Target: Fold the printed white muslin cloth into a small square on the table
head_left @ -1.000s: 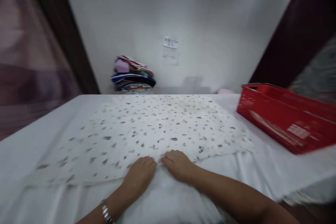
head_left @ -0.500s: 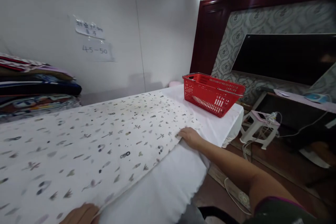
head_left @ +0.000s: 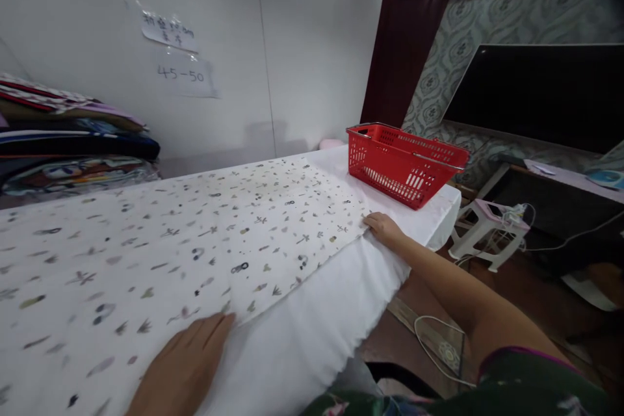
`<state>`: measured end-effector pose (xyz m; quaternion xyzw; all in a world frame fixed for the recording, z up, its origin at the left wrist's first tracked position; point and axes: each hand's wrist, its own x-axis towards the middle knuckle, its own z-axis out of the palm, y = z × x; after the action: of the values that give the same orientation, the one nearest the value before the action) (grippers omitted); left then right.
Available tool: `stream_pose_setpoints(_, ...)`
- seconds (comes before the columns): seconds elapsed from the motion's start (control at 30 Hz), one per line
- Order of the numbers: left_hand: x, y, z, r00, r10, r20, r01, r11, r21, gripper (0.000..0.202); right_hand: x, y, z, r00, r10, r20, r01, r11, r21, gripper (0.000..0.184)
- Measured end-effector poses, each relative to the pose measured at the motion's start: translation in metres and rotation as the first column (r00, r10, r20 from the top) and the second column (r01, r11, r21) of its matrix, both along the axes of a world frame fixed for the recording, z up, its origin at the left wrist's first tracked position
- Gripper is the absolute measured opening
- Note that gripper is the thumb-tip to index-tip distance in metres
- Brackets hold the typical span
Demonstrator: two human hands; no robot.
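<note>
A white fabric sheet [head_left: 263, 234] printed with small grey, green and brown motifs lies spread over the white-covered table [head_left: 312, 325]. My right hand [head_left: 385, 227] is at the sheet's right corner on the near edge, its fingertips closed on the fabric there. Lower down, my left hand [head_left: 185, 364] rests flat on the sheet along the same edge, fingers stretched out and close together. Its thumb is hidden.
A red plastic basket [head_left: 404, 166] with metal handles stands at the table's far right end. Folded fabrics [head_left: 78, 136] are stacked at the left by the white wall. Right of the table, a white stool [head_left: 487, 231] holds cables, and another cable [head_left: 424, 344] lies on the floor.
My right hand has moved right along the near edge to the sheet's corner. More of my left hand shows, further up and right on the sheet. The view has tilted down slightly.
</note>
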<state>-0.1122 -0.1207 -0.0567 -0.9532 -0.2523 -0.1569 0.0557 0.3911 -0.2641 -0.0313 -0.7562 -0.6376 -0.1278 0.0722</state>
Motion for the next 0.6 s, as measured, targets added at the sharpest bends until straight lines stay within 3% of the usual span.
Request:
stream_pose_setpoints(0.1, 0.042, -0.011, 0.024, 0.995, -0.044, -0.089, 0.046, 0.999, 0.018, 0.051, -0.002, 0.005, -0.002, 1.0, 0.01, -0.014, -0.01, 1.0, 0.001, 0.029)
stream_pose_setpoints(0.27, 0.088, -0.018, 0.047, 0.979, -0.021, -0.202, -0.007, 0.991, -0.137, 0.042, 0.006, 0.015, 0.004, 0.998, -0.039, -0.043, 0.039, 0.999, 0.002, 0.027)
stream_pose_setpoints(0.37, 0.094, -0.017, 0.054, 0.97, 0.017, -0.244, -0.073, 0.972, -0.225, 0.033, 0.009, 0.017, 0.008, 0.996, -0.037, -0.076, 0.036, 0.999, -0.024, 0.024)
stream_pose_setpoints(0.6, 0.09, -0.019, 0.053, 0.976, -0.045, -0.215, -0.011, 0.969, -0.248, 0.022, -0.009, 0.018, 0.017, 0.974, 0.065, -0.218, -0.087, 0.992, -0.093, 0.04)
